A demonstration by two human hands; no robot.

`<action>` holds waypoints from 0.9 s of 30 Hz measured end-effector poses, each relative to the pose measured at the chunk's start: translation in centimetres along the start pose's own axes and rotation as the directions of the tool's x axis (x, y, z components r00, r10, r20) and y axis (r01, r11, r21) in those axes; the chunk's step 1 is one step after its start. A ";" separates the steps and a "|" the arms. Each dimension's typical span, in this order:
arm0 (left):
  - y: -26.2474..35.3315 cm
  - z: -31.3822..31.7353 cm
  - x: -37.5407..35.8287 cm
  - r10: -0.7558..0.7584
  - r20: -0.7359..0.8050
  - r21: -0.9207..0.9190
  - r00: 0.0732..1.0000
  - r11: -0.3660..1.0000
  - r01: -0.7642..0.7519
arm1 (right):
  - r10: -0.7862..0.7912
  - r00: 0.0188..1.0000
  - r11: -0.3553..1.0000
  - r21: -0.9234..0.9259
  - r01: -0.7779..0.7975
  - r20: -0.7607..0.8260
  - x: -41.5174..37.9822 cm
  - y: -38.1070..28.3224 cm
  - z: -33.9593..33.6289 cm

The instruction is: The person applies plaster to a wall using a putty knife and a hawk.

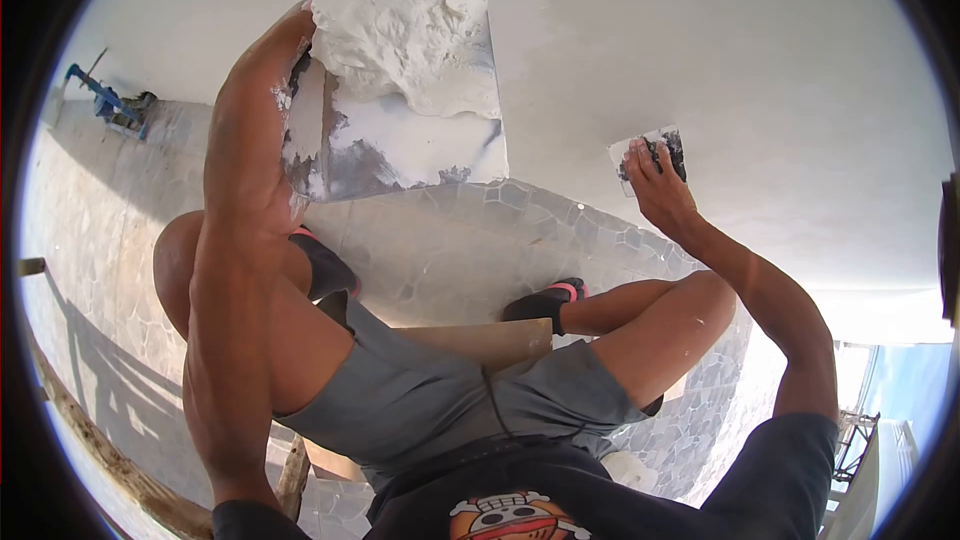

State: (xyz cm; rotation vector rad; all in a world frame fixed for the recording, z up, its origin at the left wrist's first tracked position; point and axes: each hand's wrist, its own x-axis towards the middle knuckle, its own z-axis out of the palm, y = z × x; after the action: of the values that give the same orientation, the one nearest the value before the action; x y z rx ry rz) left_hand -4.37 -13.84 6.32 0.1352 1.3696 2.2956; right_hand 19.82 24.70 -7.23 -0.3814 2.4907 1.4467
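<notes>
My left forearm runs up under a wide flat board, a hawk-like plate loaded with a thick heap of white plaster. My left hand holds the board at its far left edge, its fingers mostly hidden behind board and plaster. White smears mark the board's face and my forearm. On the right, my right hand grips a small flat putty blade, fingers spread over its back, with the blade against the pale wall. Dark and white residue covers the blade.
I sit low on a wooden seat, feet on stone-patterned paving beside the wall. A blue metal tool stands at the far left. A wooden pole lies at lower left. A white rounded object is behind my right leg.
</notes>
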 end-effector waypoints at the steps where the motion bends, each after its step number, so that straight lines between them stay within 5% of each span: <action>1: -0.1 0.0 0.0 0.002 -0.005 0.004 1.000 1.000 -0.002 | 0.004 1.000 0.999 0.045 -0.003 -0.023 -0.3 0.0 -1.0; 8: -0.2 0.7 -0.1 0.015 -0.039 0.052 0.999 0.999 -0.013 | 0.063 0.920 0.996 0.086 -0.033 -0.386 5.8 4.2 -12.3; 18: -0.5 0.4 0.4 0.019 -0.033 0.036 0.999 0.999 -0.017 | -0.021 0.989 0.980 -0.198 -0.008 -0.145 6.0 5.9 -8.2; 27: -0.3 0.3 0.6 -0.001 -0.002 0.010 1.000 1.000 0.001 | 0.077 0.997 0.991 0.112 -0.078 0.019 -2.2 2.1 -3.2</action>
State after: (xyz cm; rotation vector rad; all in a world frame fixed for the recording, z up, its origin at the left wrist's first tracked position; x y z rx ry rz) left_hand -4.71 -13.23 6.16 0.1352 1.3827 2.2885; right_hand 20.95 23.13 -3.22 -0.2545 2.5874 1.3236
